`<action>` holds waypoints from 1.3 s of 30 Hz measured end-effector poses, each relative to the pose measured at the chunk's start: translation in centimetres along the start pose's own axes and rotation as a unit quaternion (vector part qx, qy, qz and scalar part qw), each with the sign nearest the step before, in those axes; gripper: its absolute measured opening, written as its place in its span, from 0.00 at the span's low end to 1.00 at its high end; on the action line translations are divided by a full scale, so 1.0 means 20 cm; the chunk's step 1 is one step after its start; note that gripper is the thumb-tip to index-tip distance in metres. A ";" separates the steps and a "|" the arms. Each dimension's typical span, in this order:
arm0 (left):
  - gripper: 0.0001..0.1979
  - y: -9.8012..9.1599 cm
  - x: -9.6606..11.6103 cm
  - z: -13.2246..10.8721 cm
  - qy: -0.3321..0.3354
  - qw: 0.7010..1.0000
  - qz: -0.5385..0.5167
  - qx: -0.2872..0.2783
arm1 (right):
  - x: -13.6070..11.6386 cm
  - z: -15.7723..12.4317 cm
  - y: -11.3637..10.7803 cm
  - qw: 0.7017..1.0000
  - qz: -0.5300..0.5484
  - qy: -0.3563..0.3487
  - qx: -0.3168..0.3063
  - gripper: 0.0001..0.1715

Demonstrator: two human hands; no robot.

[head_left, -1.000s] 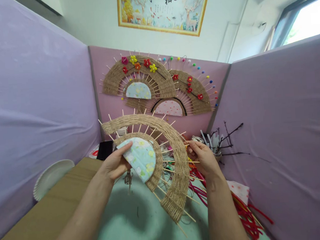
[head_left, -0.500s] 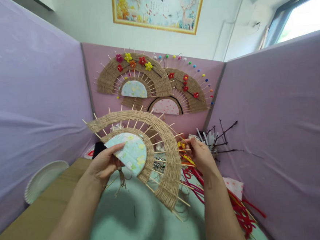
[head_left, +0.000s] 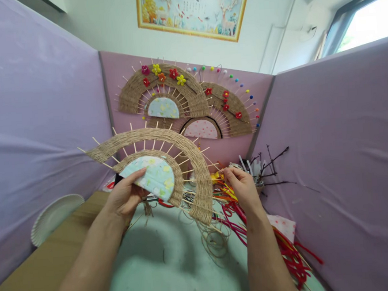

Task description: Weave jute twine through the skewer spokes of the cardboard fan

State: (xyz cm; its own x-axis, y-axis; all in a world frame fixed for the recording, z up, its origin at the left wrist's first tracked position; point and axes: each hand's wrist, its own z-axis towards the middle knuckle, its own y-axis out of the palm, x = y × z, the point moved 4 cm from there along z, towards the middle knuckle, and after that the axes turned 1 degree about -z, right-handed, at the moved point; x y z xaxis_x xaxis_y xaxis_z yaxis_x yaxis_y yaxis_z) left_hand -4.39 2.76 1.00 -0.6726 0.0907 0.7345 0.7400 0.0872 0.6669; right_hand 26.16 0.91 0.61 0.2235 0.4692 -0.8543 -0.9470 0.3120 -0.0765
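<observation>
We hold the woven fan (head_left: 167,143) up above the worktop (head_left: 163,272). Our left hand (head_left: 124,197) pinches its flowered paper centre at 8 o'clock; our right hand (head_left: 241,184) closes its fingertips on a thin stick end at 3 o'clock. We judge it best to keep the sticks flat and pull gently, because they are thin. The bands are rough jute twine, arched; loose twine (head_left: 215,239) curls below.
</observation>
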 end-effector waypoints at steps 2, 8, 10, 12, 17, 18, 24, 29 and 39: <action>0.14 0.00 0.01 -0.01 0.005 1.000 -0.005 0.002 | 0.02 0.00 -0.01 1.000 0.030 0.004 0.004 0.24; 0.14 0.00 0.01 0.00 -0.003 1.000 -0.009 -0.018 | 0.09 0.02 -0.04 0.990 0.135 0.031 -0.001 0.26; 0.15 0.01 0.01 -0.01 0.002 1.000 -0.010 -0.017 | 0.08 0.01 -0.04 0.989 0.141 0.036 -0.001 0.27; 0.16 0.01 0.01 -0.01 0.000 1.000 -0.014 -0.004 | 0.06 0.01 -0.02 0.988 0.147 0.043 -0.005 0.28; 0.14 0.02 -0.01 0.01 -0.004 1.000 -0.020 0.000 | 0.00 -0.01 0.05 0.983 0.173 0.044 -0.046 0.36; 0.14 0.02 0.00 0.01 0.000 1.000 -0.021 -0.004 | 0.00 -0.01 0.07 0.982 0.174 0.044 -0.058 0.37; 0.13 0.04 0.02 -0.01 0.023 0.999 -0.049 -0.005 | 0.02 -0.01 0.09 0.976 0.187 0.070 -0.082 0.37; 0.12 0.05 0.03 -0.03 0.035 0.998 -0.054 0.018 | 0.05 0.00 0.04 0.993 0.100 0.029 -0.050 0.35; 0.14 0.06 0.04 -0.04 0.084 0.992 -0.088 0.023 | -0.05 -0.01 -0.01 0.991 -0.106 -0.079 0.034 0.19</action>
State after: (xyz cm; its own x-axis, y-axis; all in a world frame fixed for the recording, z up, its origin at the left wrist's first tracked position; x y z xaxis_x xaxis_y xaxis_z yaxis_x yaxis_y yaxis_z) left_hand -4.08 2.19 2.46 -0.7790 -0.0960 0.6197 0.6071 0.1321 0.7836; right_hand 26.02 0.26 1.39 0.4540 0.5095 -0.7310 -0.8583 0.4702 -0.2054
